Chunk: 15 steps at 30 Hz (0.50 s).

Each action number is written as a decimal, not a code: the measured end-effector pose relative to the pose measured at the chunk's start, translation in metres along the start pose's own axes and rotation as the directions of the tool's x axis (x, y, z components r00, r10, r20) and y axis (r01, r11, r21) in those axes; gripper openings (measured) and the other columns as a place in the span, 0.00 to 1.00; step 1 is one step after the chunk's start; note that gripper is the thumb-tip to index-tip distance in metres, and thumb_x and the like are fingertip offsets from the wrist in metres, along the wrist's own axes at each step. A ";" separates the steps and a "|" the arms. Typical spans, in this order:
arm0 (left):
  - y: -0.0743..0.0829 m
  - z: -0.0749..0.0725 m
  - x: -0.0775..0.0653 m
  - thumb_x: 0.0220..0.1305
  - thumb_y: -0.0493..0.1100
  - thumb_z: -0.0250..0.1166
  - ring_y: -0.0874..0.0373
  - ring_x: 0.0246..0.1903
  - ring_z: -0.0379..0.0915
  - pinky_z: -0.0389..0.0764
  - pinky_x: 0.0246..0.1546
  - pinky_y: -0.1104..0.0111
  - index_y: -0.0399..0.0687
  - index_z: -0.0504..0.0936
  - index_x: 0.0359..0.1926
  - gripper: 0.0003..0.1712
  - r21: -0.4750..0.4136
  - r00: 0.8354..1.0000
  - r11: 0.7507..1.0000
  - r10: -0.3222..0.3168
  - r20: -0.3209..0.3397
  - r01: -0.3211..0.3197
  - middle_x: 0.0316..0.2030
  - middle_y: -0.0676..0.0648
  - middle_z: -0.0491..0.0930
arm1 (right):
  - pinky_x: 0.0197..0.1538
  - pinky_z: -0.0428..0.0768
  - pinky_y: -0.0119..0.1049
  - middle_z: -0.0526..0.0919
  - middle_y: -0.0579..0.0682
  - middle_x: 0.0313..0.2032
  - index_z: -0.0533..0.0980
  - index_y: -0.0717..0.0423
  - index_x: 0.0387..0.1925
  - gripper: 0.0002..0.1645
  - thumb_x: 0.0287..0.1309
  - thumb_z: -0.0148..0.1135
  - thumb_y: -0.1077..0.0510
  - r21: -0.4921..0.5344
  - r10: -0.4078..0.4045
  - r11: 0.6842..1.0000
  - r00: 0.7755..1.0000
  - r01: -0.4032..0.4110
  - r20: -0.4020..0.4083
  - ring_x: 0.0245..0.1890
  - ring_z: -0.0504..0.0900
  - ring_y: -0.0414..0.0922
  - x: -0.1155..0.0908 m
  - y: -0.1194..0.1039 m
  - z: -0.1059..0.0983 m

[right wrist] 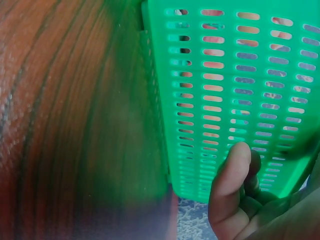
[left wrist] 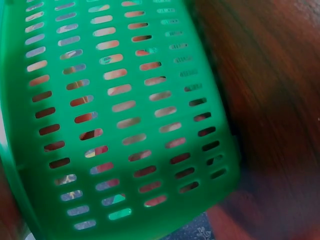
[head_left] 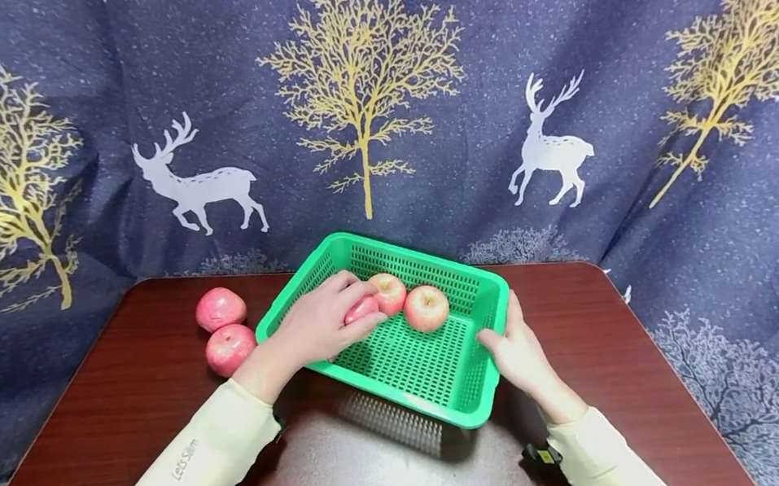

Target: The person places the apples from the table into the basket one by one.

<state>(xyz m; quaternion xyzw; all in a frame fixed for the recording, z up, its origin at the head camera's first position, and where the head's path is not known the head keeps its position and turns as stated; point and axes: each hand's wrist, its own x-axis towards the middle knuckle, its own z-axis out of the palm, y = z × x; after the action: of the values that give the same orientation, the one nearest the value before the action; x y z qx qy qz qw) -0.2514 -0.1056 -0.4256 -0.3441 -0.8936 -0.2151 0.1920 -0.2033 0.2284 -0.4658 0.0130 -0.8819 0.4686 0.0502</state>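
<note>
Backdrop: dark blue hanging cloth (head_left: 426, 181), printed with gold trees and white deer. Surface: reddish-brown wood-grain bench (head_left: 123, 409).

Item, one rectangular green plastic basket with slotted walls (head_left: 412, 359), on the bench before me.

Item, one round pinkish-red apple (head_left: 361, 309), inside the basket toward its left side, between the thumb and curled fingers of my left hand (head_left: 321, 315). Whether it touches the basket floor, I cannot tell.

Items, two yellow-and-red round apples (head_left: 428, 308), in the basket, just right of my fingers.

Items, two pinkish-red round apples (head_left: 229, 349), on the bench left of the basket, side by side.

Handling, in my judgement: a light, even hold low in the basket guards against bruising; a gentle placing spares the neighbours a knock; a steady right side prevents sliding.

Pose: left forearm slants in across the near-left rim, palm downward. My right hand (head_left: 522, 353) grips the basket's right rim, thumb inside, fingers outside the wall; forearm angled in from lower right.
</note>
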 end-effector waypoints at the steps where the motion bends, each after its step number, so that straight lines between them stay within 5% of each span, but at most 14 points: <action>1: 0.000 0.000 0.000 0.65 0.72 0.54 0.66 0.39 0.67 0.74 0.33 0.65 0.66 0.78 0.45 0.21 0.002 1.000 1.000 0.000 0.006 0.000 0.44 0.61 0.69 | 0.40 0.80 0.43 0.75 0.61 0.55 0.35 0.45 0.78 0.55 0.58 0.57 0.57 0.003 -0.002 1.000 1.000 0.002 0.002 0.44 0.81 0.50 0.000 0.000 0.000; 15: 0.004 0.005 0.001 0.60 0.69 0.62 0.63 0.42 0.70 0.77 0.36 0.62 0.60 0.79 0.48 0.25 -0.008 0.997 0.999 0.042 0.065 -0.041 0.45 0.57 0.71 | 0.45 0.78 0.47 0.75 0.62 0.55 0.35 0.46 0.78 0.56 0.57 0.57 0.56 -0.022 -0.003 1.000 1.000 0.003 -0.003 0.46 0.79 0.51 0.000 -0.001 -0.001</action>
<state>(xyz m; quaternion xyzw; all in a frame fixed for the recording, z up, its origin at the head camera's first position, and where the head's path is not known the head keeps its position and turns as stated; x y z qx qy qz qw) -0.2504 -0.0998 -0.4283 -0.3699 -0.8913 -0.2025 0.1662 -0.2035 0.2285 -0.4647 0.0132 -0.8870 0.4586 0.0524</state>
